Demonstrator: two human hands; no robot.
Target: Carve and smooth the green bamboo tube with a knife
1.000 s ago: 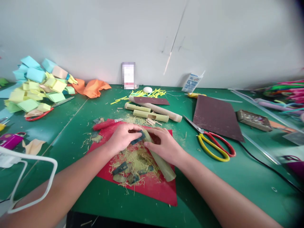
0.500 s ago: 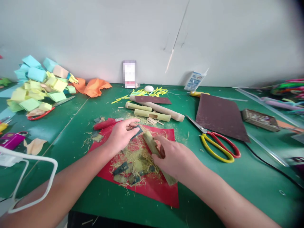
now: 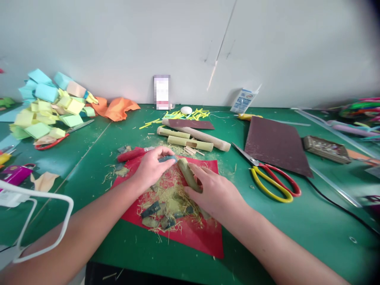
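Note:
My left hand (image 3: 156, 163) pinches a small dark piece of sandpaper (image 3: 168, 158) between thumb and fingers, close to the far end of a bamboo tube (image 3: 187, 174). Around that tube my right hand (image 3: 211, 184) is closed, covering its middle and most of its near part. Both hands are over a red sheet (image 3: 204, 239) strewn with pale fibres and dust. Several worn sandpaper scraps (image 3: 151, 209) lie there too. Just beyond my left hand is a red-handled tool (image 3: 130, 154), its far end partly hidden.
Beyond the sheet lie cut bamboo pieces (image 3: 190, 143) and a longer tube (image 3: 204, 136). On the right are scissors (image 3: 273, 184), a large brown sheet (image 3: 274, 144) and a small tray (image 3: 326, 149). Folded paper blocks (image 3: 44, 107) are heaped at left; a white cable (image 3: 67, 221) crosses near my left forearm.
My right hand has shifted slightly toward the tube's far end and covers more of it, hiding its cut opening. The sandpaper in my left hand has tilted and moved up slightly.

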